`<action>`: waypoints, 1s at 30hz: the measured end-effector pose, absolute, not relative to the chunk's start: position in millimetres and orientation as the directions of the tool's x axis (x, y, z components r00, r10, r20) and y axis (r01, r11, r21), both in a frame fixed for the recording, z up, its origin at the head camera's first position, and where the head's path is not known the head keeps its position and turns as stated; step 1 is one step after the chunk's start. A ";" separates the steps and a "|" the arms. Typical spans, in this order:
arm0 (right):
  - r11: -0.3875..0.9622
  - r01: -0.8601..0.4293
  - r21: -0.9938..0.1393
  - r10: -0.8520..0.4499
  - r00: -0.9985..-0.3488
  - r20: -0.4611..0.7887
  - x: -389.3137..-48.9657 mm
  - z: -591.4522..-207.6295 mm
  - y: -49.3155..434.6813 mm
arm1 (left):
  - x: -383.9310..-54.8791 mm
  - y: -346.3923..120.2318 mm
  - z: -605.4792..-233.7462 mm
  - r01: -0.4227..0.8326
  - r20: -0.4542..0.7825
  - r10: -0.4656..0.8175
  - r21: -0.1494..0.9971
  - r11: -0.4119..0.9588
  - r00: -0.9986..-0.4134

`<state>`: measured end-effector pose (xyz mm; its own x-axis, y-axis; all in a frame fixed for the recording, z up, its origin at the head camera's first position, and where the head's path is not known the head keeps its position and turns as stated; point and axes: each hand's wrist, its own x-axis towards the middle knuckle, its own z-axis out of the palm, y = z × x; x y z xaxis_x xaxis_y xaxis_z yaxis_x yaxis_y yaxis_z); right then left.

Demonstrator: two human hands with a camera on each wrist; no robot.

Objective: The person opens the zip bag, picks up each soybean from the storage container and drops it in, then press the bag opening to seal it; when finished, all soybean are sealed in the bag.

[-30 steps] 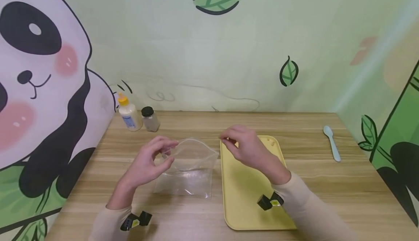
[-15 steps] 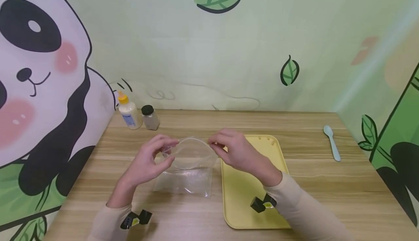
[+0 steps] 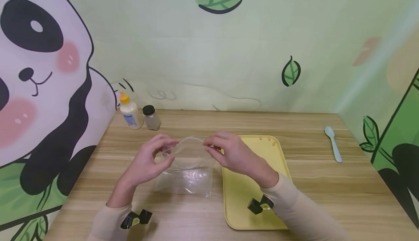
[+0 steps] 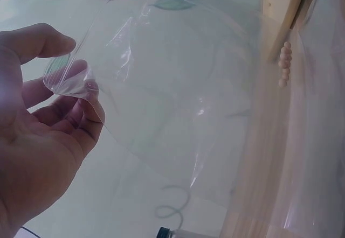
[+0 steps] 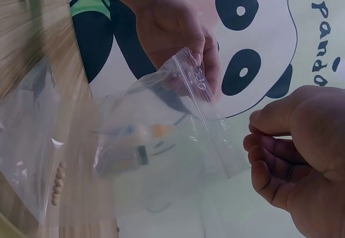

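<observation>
A clear zip-top plastic bag (image 3: 193,182) stands with its mouth spread. My left hand (image 3: 150,159) grips the bag's left edge, thumb on one side and fingers on the other in the left wrist view. My right hand (image 3: 232,153) is at the mouth's right side, thumb and forefinger tips drawn together. In the right wrist view a narrow gap separates it from the zip edge, and anything between the fingertips is hidden. Several small round tan beads (image 5: 57,184) show in a row through the film; whether they lie inside the bag I cannot tell.
A yellow tray (image 3: 255,212) lies right of the bag, with several tiny tan pieces (image 3: 274,143) in its far right corner. Behind the left hand stand a squeeze bottle (image 3: 131,115) and a black-lidded jar (image 3: 152,121). A pale blue spoon (image 3: 334,144) lies far right.
My right hand has moved left from the tray's far left corner to the bag's mouth, its fingertips kept together. The left hand keeps its hold on the bag.
</observation>
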<state>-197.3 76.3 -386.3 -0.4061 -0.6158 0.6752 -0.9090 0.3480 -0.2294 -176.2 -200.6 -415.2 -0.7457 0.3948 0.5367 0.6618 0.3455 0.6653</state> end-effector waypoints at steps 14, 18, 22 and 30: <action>0.388 -0.880 -0.273 -0.599 -0.466 0.652 -200.6 -386.1 89.5 | -176.3 -199.0 -415.9 0.664 0.539 0.395 0.665 0.342 -0.744; 0.407 -0.868 -0.285 -0.584 -0.487 0.649 -202.1 -385.0 95.4 | -176.0 -198.7 -415.1 0.664 0.539 0.395 0.664 0.345 -0.744; 0.430 -0.851 -0.300 -0.566 -0.513 0.645 -203.8 -384.3 101.7 | -175.7 -199.2 -416.0 0.666 0.541 0.395 0.664 0.341 -0.742; 0.457 -0.829 -0.322 -0.527 -0.544 0.653 -212.1 -387.0 115.6 | -175.4 -200.4 -414.5 0.650 0.527 0.389 0.675 0.349 -0.756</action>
